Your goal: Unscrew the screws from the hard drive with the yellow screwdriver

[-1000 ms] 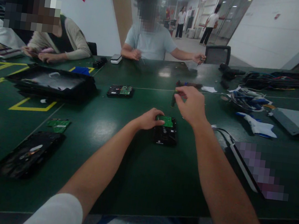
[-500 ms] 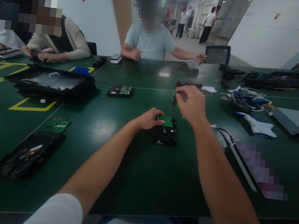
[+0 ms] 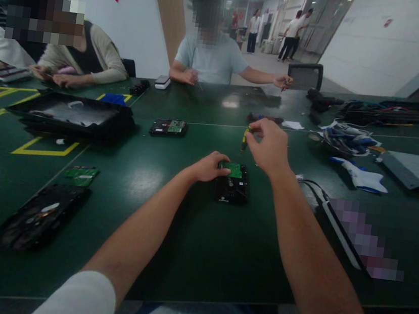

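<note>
A black hard drive [image 3: 231, 190] with a green circuit board [image 3: 235, 170] at its far end lies flat in front of me. My left hand [image 3: 210, 167] grips the drive's far left side, its thumb resting on the board. Beyond the drive's far right corner, my right hand [image 3: 270, 144] pinches a small yellow-and-dark screwdriver [image 3: 244, 140]. The screwdriver stands roughly upright; whether its tip touches anything I cannot tell. Left of my arms lie another black drive [image 3: 39, 220] and a loose green circuit board [image 3: 83, 175].
A black tray [image 3: 73, 117] stands at left, with another hard drive [image 3: 168, 127] right of it. At right are a cable bundle [image 3: 349, 138], a white-and-blue packet [image 3: 362, 176], a grey metal box [image 3: 417, 171] and a blurred-out slab [image 3: 363, 237]. A person [image 3: 214, 58] sits opposite.
The yellow on the screwdriver shows a little more clearly below my right fingers. My left hand and the hard drive stay put. The person opposite has shifted a hand slightly.
</note>
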`<state>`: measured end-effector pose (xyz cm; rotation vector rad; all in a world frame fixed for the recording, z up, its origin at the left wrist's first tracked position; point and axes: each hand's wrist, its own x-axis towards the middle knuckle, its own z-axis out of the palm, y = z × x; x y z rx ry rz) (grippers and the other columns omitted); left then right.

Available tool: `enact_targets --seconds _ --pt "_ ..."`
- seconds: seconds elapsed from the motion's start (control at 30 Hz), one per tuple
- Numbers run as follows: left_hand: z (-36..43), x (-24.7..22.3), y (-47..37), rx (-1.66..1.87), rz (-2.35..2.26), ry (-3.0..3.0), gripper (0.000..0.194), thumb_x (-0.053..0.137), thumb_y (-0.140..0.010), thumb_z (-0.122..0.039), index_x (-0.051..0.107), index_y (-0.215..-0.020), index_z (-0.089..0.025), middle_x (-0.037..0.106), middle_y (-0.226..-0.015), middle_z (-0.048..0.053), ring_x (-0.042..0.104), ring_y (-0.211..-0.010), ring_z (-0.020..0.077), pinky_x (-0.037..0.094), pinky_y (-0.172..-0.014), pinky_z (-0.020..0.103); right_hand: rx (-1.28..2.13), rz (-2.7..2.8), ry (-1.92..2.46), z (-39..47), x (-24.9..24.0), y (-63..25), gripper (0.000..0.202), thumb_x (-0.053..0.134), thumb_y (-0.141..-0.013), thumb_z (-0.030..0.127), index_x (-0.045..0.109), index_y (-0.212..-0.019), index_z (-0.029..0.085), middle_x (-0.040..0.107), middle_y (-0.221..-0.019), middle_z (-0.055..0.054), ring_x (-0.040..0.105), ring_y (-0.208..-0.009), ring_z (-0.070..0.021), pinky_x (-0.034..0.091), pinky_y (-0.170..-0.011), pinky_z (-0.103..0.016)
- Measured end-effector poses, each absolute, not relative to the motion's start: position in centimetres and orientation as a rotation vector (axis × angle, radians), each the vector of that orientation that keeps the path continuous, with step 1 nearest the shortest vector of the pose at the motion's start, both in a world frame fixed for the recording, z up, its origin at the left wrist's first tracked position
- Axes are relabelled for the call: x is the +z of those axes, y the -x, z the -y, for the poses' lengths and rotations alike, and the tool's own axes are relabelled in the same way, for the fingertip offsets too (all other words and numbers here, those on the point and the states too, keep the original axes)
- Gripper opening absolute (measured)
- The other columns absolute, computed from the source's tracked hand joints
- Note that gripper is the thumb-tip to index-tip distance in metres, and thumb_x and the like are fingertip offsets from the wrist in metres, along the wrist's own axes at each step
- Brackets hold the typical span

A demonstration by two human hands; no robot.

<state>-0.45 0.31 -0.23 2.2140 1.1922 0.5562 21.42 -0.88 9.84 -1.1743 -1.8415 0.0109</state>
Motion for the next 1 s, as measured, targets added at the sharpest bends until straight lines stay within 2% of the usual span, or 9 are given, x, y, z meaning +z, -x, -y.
enact_targets --seconds 0.17,0.37,0.57,0.8,1.0 --pt "-0.32 -0.22 0.47 0.545 -1.194 -2.211 0.051 0.068 -0.092 -0.047 0.065 -0.136 -0.020 0.058 -0.125 0.012 0.062 -0.100 0.0235 0.052 -0.097 0.042 0.021 1.823 1.175 0.93 9.87 -21.38 0.010 0.067 -0.088 0.024 0.067 -0.098 0.023 0.074 -0.098 -0.007 0.068 -0.088 -0.0244 0.054 -0.087 -0.043" --pt "-0.43 -0.22 0.45 0.551 -1.179 -2.229 0.053 0.069 -0.091 -0.047 0.065 -0.135 -0.018 0.059 -0.124 0.012 0.062 -0.100 0.0240 0.052 -0.097 0.042 -0.020 1.853 1.163 0.99 9.95 -21.39 0.012 0.065 -0.088 0.020 0.068 -0.099 0.024 0.073 -0.104 -0.009 0.067 -0.093 -0.0256 0.054 -0.089 -0.044" --pt "-0.42 -0.25 0.46 0.546 -1.185 -2.219 0.053 0.069 -0.091 -0.047 0.064 -0.136 -0.019 0.058 -0.125 0.012 0.062 -0.100 0.0237 0.052 -0.097 0.042 0.022 1.817 1.170 0.89 9.82 -21.35 0.009 0.067 -0.090 0.025 0.067 -0.098 0.023 0.074 -0.099 -0.008 0.068 -0.088 -0.0250 0.055 -0.086 -0.044" --pt "-0.46 -0.27 0.51 0.544 -1.183 -2.211 0.052 0.069 -0.092 -0.048 0.065 -0.136 -0.020 0.058 -0.126 0.012 0.062 -0.099 0.0237 0.052 -0.097 0.043 -0.028 1.851 1.176 1.03 9.93 -21.37 0.015 0.065 -0.087 0.017 0.068 -0.100 0.023 0.074 -0.106 -0.009 0.069 -0.094 -0.0262 0.054 -0.089 -0.044" --pt "-0.45 -0.22 0.47 0.546 -1.174 -2.230 0.052 0.069 -0.092 -0.046 0.065 -0.135 -0.018 0.058 -0.124 0.012 0.062 -0.101 0.0243 0.052 -0.097 0.042 0.021 1.848 1.183 0.85 9.70 -21.33 0.011 0.066 -0.090 0.026 0.066 -0.102 0.024 0.074 -0.101 -0.008 0.068 -0.091 -0.0265 0.054 -0.088 -0.045"
